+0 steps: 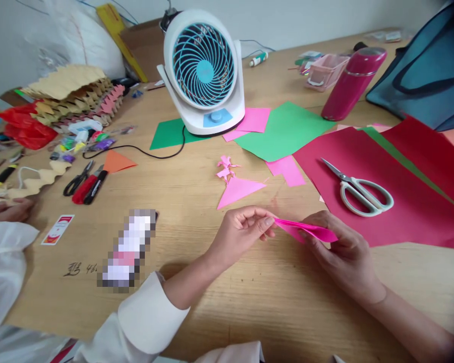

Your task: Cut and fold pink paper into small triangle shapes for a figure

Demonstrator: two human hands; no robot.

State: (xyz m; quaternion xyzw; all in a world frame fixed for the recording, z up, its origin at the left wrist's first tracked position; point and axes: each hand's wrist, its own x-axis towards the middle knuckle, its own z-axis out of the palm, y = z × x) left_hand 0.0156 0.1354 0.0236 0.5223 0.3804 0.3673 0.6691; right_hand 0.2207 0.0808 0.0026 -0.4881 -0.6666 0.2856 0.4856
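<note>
A folded piece of bright pink paper point(293, 228) is held between my two hands above the table. My left hand point(245, 227) pinches its narrow left corner between thumb and fingers. At the other end, my right hand point(338, 252) grips the wider part, thumb below and fingers behind, partly hidden. Just beyond my hands lie a pink paper triangle point(240, 191) and small cut-out pink paper shapes point(226, 168). White-handled scissors point(366, 194) rest on large dark red paper point(393, 229) to the right.
A white fan point(204, 70) stands at the back, its cord running left. Green paper point(283, 131) lies beside it. A magenta bottle point(353, 83) and blue bag point(423, 75) are at back right. On the left are a blurred phone point(128, 249), black scissors point(78, 179) and another person's hand point(13, 209).
</note>
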